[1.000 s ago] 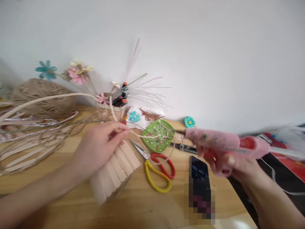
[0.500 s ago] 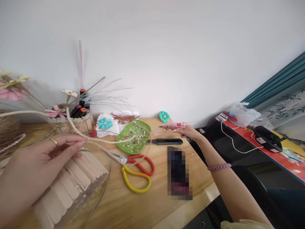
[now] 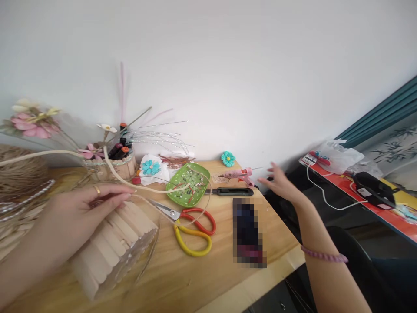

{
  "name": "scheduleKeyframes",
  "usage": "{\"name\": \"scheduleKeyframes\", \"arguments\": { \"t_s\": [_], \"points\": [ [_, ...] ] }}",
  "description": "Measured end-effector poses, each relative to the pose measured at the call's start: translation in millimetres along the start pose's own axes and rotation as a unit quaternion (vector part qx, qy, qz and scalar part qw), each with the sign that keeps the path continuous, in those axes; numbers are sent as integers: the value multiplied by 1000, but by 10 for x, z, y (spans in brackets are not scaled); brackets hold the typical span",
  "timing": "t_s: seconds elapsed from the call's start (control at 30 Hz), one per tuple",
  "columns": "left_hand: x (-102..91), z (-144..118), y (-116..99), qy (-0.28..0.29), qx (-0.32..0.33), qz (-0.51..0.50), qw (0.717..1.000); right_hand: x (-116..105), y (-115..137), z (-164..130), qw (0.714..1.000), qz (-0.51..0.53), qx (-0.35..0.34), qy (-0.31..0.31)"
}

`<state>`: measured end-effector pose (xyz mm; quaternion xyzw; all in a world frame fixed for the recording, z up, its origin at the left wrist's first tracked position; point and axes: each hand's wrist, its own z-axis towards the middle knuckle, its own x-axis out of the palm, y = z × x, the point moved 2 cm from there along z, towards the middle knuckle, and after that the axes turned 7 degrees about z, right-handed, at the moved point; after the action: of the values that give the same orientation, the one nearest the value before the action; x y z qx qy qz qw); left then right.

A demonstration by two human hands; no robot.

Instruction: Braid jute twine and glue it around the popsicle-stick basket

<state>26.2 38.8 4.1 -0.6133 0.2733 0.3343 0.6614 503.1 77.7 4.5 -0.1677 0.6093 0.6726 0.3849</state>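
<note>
My left hand (image 3: pixel 81 213) is closed at the left, thumb and forefinger pinching a thin cord (image 3: pixel 192 224) that loops right past the scissors. Beneath that hand lies a container covered in wooden craft sticks (image 3: pixel 114 243), tilted on its side; whether the other fingers grip it is hidden. My right hand (image 3: pixel 280 184) is open with fingers spread, just right of a pink glue gun (image 3: pixel 239 174) lying on the table. Scissors (image 3: pixel 192 230) with one red and one yellow handle rest mid-table. Behind them sits a green dish (image 3: pixel 176 184) of small beads.
A black utility knife (image 3: pixel 233 191) and a pixelated dark object (image 3: pixel 247 230) lie right of the scissors. Turquoise flowers (image 3: pixel 227 158), a pen holder (image 3: pixel 114 168) and a twine ball (image 3: pixel 19 165) stand along the wall. A red table (image 3: pixel 368 200) holds plastic bags at right.
My right hand has let go of the glue gun, opened and drawn away to the right. The view has shifted slightly; my left hand still pinches the cord.
</note>
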Motion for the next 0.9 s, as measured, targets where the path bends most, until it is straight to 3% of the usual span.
{"name": "scheduleKeyframes", "arguments": {
  "t_s": [0.07, 0.1, 0.13, 0.17, 0.23, 0.3, 0.37, 0.47, 0.57, 0.7, 0.8, 0.9],
  "points": [
    [-84, -45, -160, 35, -25, 3, 999, -57, 301, -188, 993, -17, -12, -114],
    [-119, -65, -221, 44, -26, -3, 999, -23, 517, -302, 979, -25, -38, -199],
    [-147, -81, -265, 47, -24, -11, 999, 83, 763, -415, 972, -6, -74, -222],
    [-165, -94, -289, 50, -20, -18, 998, 252, 1027, -522, 976, 29, -107, -188],
    [-180, -108, -286, 52, -8, -38, 998, 716, 1565, -719, 981, 91, -169, 5],
    [-171, -106, -235, 57, 8, -64, 996, 1183, 2023, -892, 946, 149, -231, 173],
    [-157, -90, -165, 63, 29, -87, 994, 1549, 2301, -989, 917, 166, -239, 271],
    [-159, -53, -72, 68, 64, -114, 989, 1831, 2428, -1009, 897, 187, -236, 323],
    [-209, -25, 8, 48, 89, -133, 986, 1886, 2373, -976, 895, 230, -182, 335],
    [-291, -32, 178, 17, 29, -64, 997, 1866, 2316, -986, 889, 271, -150, 338],
    [-297, -71, 276, 91, -9, -29, 995, 1857, 2312, -1010, 888, 273, -160, 335],
    [-264, -93, 267, 208, -3, -95, 973, 1838, 2299, -1024, 879, 300, -109, 354]
  ]
}}
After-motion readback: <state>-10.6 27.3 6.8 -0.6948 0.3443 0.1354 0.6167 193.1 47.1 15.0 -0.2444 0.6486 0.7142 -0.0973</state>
